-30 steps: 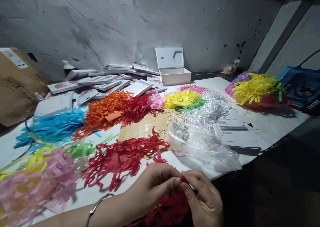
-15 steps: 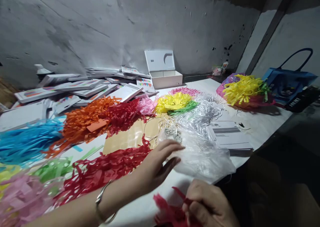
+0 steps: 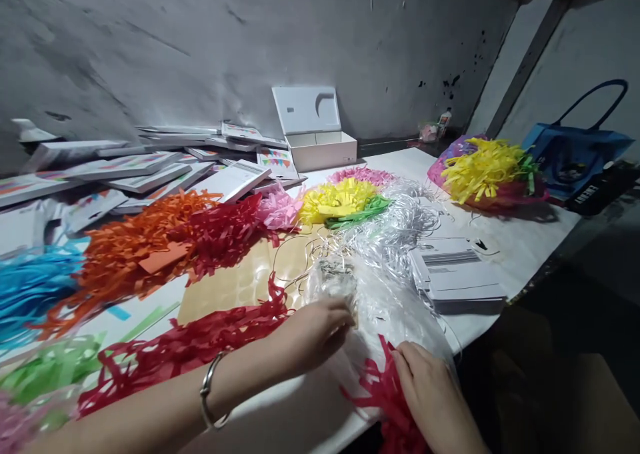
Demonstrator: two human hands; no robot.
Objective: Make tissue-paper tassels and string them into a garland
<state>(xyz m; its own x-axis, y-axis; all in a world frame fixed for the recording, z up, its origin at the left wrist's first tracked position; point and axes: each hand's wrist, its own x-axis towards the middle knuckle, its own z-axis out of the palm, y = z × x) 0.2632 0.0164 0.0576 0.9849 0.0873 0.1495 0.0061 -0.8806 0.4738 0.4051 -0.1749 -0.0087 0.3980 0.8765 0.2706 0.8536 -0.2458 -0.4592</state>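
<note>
The clear plastic bag [image 3: 395, 301], crinkly, limp and slippery, lies at the table's [image 3: 520, 241] near edge; it is best pinched at its mouth. The left hand [image 3: 313, 331] curls its fingers onto it. The right hand [image 3: 430, 391] grips a red paper tassel [image 3: 385, 397], feather-light and easily torn.
</note>
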